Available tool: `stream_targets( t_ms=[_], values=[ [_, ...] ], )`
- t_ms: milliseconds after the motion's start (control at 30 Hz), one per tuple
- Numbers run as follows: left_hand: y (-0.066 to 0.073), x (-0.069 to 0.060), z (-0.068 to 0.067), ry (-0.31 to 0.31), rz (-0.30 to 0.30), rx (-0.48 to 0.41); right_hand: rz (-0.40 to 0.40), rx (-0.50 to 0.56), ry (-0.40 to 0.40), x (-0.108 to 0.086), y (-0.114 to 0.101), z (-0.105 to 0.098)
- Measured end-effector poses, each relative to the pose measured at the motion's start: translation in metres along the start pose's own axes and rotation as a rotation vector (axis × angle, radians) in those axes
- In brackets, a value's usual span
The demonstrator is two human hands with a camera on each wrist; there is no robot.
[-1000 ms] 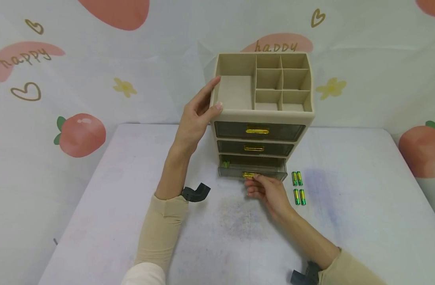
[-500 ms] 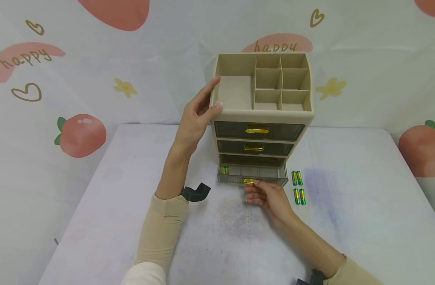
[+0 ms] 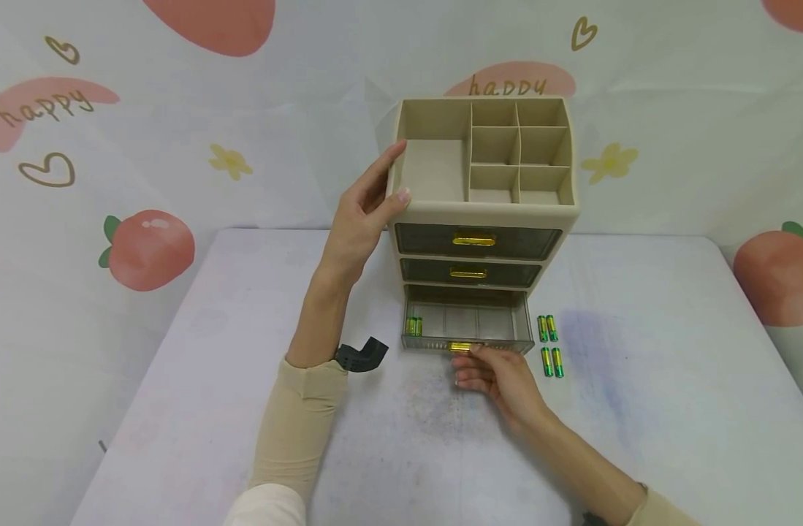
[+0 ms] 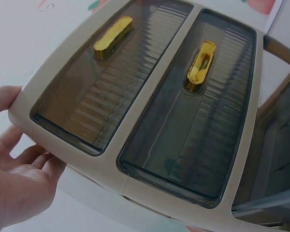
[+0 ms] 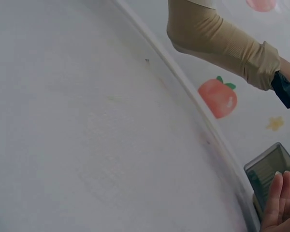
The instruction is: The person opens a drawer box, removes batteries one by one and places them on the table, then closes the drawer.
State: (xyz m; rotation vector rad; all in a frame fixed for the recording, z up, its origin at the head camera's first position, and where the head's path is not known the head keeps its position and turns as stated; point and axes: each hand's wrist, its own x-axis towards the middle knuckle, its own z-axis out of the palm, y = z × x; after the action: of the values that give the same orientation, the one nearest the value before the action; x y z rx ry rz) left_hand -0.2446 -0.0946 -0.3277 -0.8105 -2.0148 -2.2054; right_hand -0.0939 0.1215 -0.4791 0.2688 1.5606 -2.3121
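Note:
A beige drawer organizer [image 3: 486, 214] stands at the back of the table, with a compartmented top and three smoky clear drawers. My left hand [image 3: 355, 226] holds its upper left side, thumb at the front corner and fingers along the side; the left wrist view shows this grip close up. At the bottom drawer [image 3: 495, 321], which is pulled out, my right hand [image 3: 509, 383] pinches the gold handle [image 3: 460, 347]. Two green-and-gold batteries [image 3: 414, 326] lie at the drawer's left end. In the right wrist view, only part of the right hand [image 5: 282, 205] shows.
Right of the organizer, two pairs of batteries, a back pair [image 3: 547, 329] and a front pair [image 3: 552, 362], lie on the white table [image 3: 644, 380]. Both upper drawers [image 3: 434, 241] are closed. A fruit-patterned cloth [image 3: 309, 109] hangs behind the table.
My right hand has drawn the bottom drawer further out toward me, and the batteries inside it have come along, showing more fully. The left hand stays on the organizer's side.

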Motion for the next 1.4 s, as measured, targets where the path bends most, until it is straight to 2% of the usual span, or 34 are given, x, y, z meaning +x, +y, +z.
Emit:
stream_targets(
  t_ms=[333,633,967,1100,1267,1400],
  values=[
    [0.000,0.001,0.000,0.007,0.004,-0.012,0.019,-0.012,-0.003,-0.009,0.007,-0.001],
    [0.002,0.000,0.001,0.005,-0.011,-0.013,0.034,-0.002,-0.055,-0.016,0.006,-0.003],
    [0.022,-0.006,0.009,0.006,-0.036,-0.005,0.043,0.021,-0.130,-0.022,0.006,-0.005],
    [0.025,-0.007,0.010,0.007,-0.040,-0.006,0.046,0.029,-0.153,-0.024,0.007,-0.005],
    [0.024,-0.006,0.010,0.010,-0.034,-0.001,0.061,0.037,-0.151,-0.024,0.006,-0.005],
    [0.012,-0.003,0.006,0.012,-0.018,-0.006,0.073,0.032,-0.169,-0.023,0.006,-0.006]
  ],
)
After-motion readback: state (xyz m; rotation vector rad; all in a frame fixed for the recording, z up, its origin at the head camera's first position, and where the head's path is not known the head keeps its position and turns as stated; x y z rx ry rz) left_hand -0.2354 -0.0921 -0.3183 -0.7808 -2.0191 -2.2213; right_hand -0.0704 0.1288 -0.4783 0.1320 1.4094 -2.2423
